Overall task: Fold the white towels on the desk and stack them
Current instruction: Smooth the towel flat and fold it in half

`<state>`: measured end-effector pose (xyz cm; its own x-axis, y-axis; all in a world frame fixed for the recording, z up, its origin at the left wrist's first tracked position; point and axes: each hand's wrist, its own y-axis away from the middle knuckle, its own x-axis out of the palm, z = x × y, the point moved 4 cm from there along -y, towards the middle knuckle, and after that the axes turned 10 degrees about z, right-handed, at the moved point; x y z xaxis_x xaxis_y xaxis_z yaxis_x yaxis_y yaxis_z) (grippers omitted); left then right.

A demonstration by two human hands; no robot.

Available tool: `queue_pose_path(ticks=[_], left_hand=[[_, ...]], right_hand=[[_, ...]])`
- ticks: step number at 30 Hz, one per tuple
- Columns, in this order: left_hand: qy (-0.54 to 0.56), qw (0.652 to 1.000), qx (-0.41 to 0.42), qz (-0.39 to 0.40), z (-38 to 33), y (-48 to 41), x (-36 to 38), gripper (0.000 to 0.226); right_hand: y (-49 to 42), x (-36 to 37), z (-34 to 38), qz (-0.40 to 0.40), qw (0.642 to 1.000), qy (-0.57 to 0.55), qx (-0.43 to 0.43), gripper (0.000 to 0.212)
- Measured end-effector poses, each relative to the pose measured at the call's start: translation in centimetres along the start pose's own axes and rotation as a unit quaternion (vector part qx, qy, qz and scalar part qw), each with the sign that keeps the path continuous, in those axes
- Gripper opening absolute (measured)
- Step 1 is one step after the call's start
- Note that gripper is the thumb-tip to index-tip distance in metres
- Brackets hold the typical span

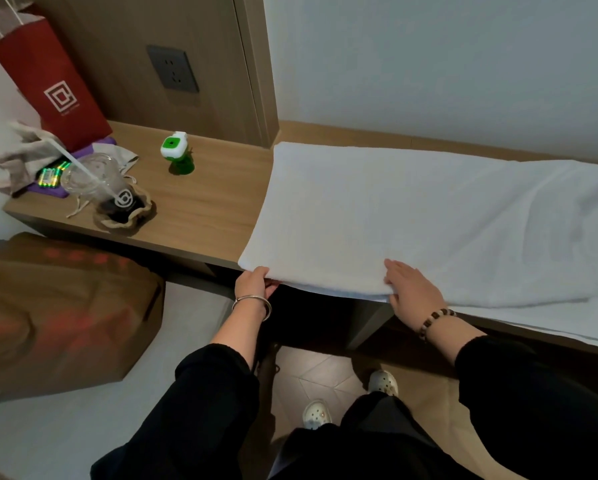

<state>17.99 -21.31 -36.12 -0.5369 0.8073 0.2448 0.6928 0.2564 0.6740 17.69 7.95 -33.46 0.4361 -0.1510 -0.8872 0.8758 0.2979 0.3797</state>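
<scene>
1. Surface: a wooden desk [204, 202] runs along a pale wall, with a dark wall socket [173, 68] set in the wood panel behind its left part.
2. Task item: the white towel [377, 209] lies spread over the middle and right of the desk. Its left portion is flat, its right portion is rumpled, and its near edge reaches the desk's front edge. A further white layer shows beneath that near edge.
3. Left hand [254, 282]: it is closed around the towel's near left corner at the desk front, fingers on top. A metal bangle [252, 303] is on the wrist.
4. Right hand [411, 292]: it rests flat on the towel by the near edge, fingers straight and together. The thumb sits at the edge; whether it tucks under cannot be told. A beaded bracelet [436, 318] is on the wrist.
5. Other items, left end of desk: a red paper bag [51, 84], a clear plastic cup [96, 181] with a straw, and a green-and-white device [176, 150].
6. Below the desk at left: a brown paper bag [65, 313].
</scene>
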Motion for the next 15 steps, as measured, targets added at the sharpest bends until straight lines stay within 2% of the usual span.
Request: queue_pose_path(ticks=[2,3,5,6,7,8,10,11,12,13,15], left_hand=[[-0.14,0.987,0.028,-0.074,-0.1,0.5,-1.0,0.01],[-0.213,0.967,0.054,-0.127,-0.2,0.8,-1.5,0.016],[-0.328,0.908,0.156,-0.21,-1.0,2.0,-1.3,0.033],[-0.388,0.866,0.238,-0.207,-1.5,2.8,-0.2,0.041],[-0.464,0.813,0.313,-0.163,-1.5,3.4,1.7,0.047],[-0.559,0.741,0.362,-0.084,-1.1,3.9,4.2,0.051],[-0.739,0.554,0.374,0.088,1.7,4.5,8.7,0.059],[-0.793,0.479,0.345,0.152,3.4,4.5,10.1,0.062],[-0.823,0.435,0.312,0.192,4.8,4.3,11.0,0.064],[-0.838,0.416,0.286,0.209,5.7,3.8,11.4,0.063],[-0.848,0.404,0.271,0.21,6.5,2.9,11.4,0.061]], right_hand=[[-0.5,0.1,0.2,-0.005,1.0,0.002,0.005,0.029],[-0.6,0.2,0.2,-0.005,1.0,0.004,0.006,0.028],[-0.6,0.3,0.2,-0.001,1.0,0.011,0.001,0.029],[-0.6,0.4,0.0,0.004,1.0,0.012,-0.004,0.03],[-0.5,0.3,-0.2,0.012,1.0,0.01,-0.011,0.031],[-0.4,0.1,-0.3,0.022,0.999,0.01,-0.022,0.034],[-0.1,-0.1,-0.8,0.026,0.998,0.047,-0.044,0.044],[0.2,-0.1,-1.4,0.023,0.996,0.082,-0.039,0.051],[0.6,-0.1,-2.3,0.021,0.993,0.114,-0.016,0.061],[1.1,0.0,-3.6,0.023,0.991,0.133,0.023,0.07],[2.0,0.5,-6.7,0.035,0.985,0.134,0.104,0.082]])
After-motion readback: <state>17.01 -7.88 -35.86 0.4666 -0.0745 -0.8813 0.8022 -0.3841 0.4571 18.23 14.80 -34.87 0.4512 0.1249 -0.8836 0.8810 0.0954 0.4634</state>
